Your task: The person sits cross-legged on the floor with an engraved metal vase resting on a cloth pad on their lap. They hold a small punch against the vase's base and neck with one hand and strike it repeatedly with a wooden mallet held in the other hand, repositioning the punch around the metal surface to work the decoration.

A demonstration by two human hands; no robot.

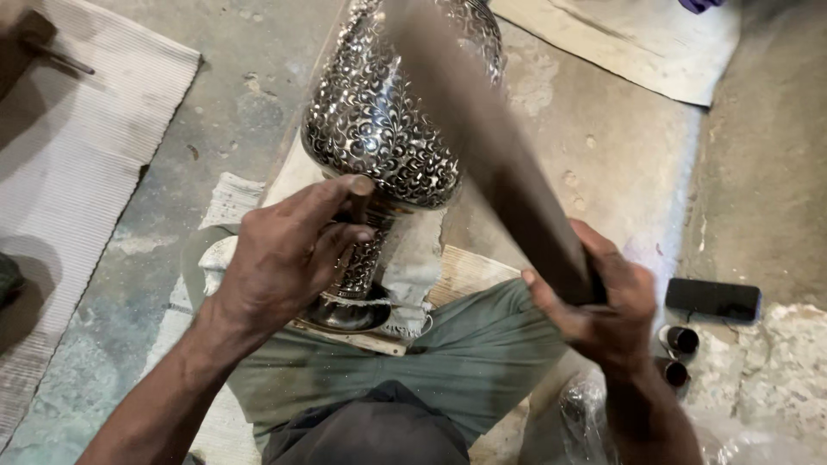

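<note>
Silvery engraved metal vase (388, 112) lying mid-frame, long axis toward top | left hand (289, 258) closed on small punch (356, 202) against vase belly, nearer | right hand (603, 306) gripping blurred wooden mallet (482, 146) angled above, lower right

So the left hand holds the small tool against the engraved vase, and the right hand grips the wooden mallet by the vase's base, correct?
Not quite. In the head view the right hand grips the wooden mallet out to the side, raised above the engraved vase. The left hand does hold the small tool against the vase.
</note>
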